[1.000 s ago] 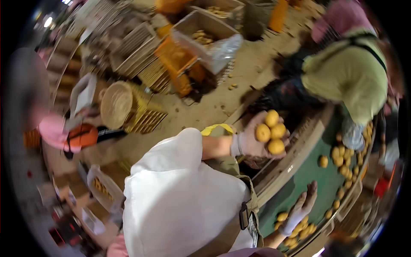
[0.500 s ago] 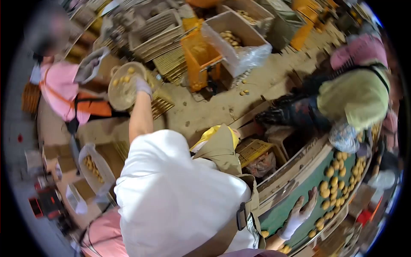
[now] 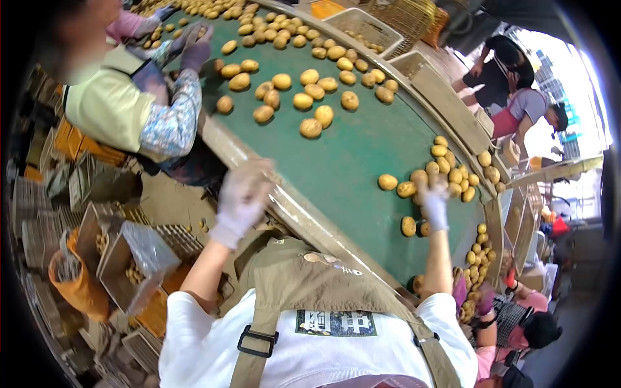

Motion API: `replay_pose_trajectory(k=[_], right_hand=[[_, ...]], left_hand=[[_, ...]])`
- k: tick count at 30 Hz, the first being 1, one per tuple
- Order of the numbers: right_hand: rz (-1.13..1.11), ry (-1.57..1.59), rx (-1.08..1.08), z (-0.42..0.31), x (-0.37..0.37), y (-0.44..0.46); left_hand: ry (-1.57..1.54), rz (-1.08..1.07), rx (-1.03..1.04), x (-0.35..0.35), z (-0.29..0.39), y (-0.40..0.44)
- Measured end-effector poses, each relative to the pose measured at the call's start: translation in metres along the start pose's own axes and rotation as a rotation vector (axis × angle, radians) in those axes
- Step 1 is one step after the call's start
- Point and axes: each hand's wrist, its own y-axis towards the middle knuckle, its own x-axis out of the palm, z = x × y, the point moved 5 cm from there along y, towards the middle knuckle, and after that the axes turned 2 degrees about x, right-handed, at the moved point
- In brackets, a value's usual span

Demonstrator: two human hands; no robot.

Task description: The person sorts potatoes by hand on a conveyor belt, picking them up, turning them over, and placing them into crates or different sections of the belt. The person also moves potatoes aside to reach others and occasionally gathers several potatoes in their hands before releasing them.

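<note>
My left hand (image 3: 244, 199), in a pale glove, hangs by the belt's near wooden rail (image 3: 291, 204). Motion smears its fingers, and I see nothing in it. My right hand (image 3: 433, 202), gloved too, reaches over the green belt (image 3: 343, 168) to a cluster of potatoes (image 3: 454, 173) on the right. Its fingers look spread and touch or hover just above the potatoes; blur hides which. More loose potatoes (image 3: 310, 127) lie across the belt, thickest at its far end.
On the left a co-worker's gloved hands (image 3: 194, 48) are over the belt. Crates (image 3: 110, 258) and an orange bin (image 3: 77, 278) stand at lower left. A plastic basket (image 3: 362, 29) sits beyond the far rail. Another person's purple-gloved hand (image 3: 484, 299) is at lower right.
My view has swung from the floor and crates to the belt. My left hand has left the basin of potatoes it was at. My right hand is now at the potato cluster.
</note>
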Motion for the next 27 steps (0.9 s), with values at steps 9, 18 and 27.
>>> replay_pose_trajectory(k=[9, 18, 27], right_hand=[[0.033, 0.871, -0.188, -0.174, -0.111, 0.064], [-0.177, 0.392, -0.178, -0.310, -0.010, 0.297], [0.127, 0.718, -0.739, -0.301, -0.060, 0.199]], left_hand=[[0.341, -0.446, 0.665, 0.151, -0.059, 0.101], [0.703, -0.320, 0.078, 0.045, -0.187, 0.197], [-1.835, -0.257, -1.017, 0.108, -0.104, 0.140]])
